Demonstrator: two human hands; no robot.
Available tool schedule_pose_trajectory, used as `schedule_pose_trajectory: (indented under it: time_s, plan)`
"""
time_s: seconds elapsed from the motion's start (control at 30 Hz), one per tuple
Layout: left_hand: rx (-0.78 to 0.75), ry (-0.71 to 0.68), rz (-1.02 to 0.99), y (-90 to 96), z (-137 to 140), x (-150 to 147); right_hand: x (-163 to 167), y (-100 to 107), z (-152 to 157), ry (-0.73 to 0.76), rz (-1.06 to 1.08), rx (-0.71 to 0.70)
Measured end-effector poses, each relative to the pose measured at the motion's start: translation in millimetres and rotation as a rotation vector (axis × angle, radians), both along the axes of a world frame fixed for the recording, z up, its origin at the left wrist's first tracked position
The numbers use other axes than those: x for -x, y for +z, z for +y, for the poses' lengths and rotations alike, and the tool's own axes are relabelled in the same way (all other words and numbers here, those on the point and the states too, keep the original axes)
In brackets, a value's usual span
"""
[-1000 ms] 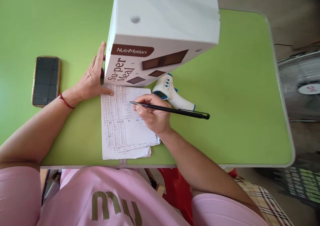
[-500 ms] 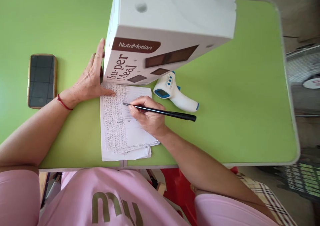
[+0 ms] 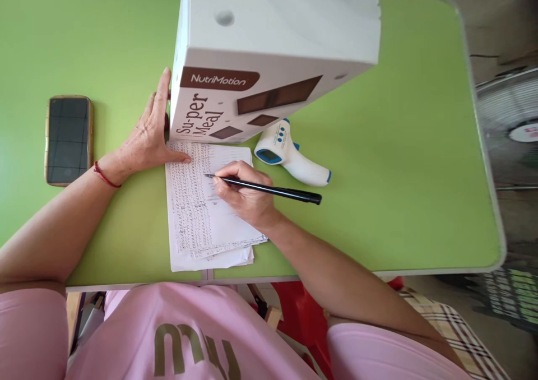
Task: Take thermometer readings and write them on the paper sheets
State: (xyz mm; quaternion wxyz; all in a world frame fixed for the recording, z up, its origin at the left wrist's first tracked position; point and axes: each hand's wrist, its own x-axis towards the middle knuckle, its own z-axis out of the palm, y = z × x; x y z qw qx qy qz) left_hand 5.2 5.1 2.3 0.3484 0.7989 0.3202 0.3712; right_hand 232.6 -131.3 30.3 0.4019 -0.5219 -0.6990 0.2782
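Observation:
A black pen point(image 3: 273, 189) is pinched in my right hand point(image 3: 246, 194), its tip at the handwritten lines on the top sheet of a paper stack point(image 3: 189, 217). My left hand point(image 3: 149, 130) lies with fingers spread, the thumb on the upper left edge of the paper and the other fingers beside the left side of a white NutriMotion box point(image 3: 277, 27). Just behind the paper the box stands upright, hiding part of the table. Right of the paper lies a white and blue infrared thermometer point(image 3: 292, 153), close to the box's lower edge.
On the left of the green table point(image 3: 420, 144) lies a phone point(image 3: 69, 140) in a tan case. Beyond the table's right edge stands a fan point(image 3: 510, 122). A red chair point(image 3: 305, 324) and a plaid cloth point(image 3: 454, 329) show below the front edge.
The view has shifted slightly, so the box and thermometer appear a little further left. The pen's rear end has swung slightly left and down; both hands keep nearly the same pose.

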Motion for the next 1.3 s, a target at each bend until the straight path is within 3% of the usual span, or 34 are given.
schedule_pose_trajectory:
  time_s: [1.0, 1.3]
  plan:
    - [-0.038, -0.020, 0.037, -0.2, 1.5, 2.4, -0.5, -2.1, 2.0, -0.035, -0.018, -0.021]
    - [-0.077, -0.035, 0.172, 4.6, 1.2, 4.8, -0.2, -5.4, 1.1, -0.018, 0.022, -0.144]
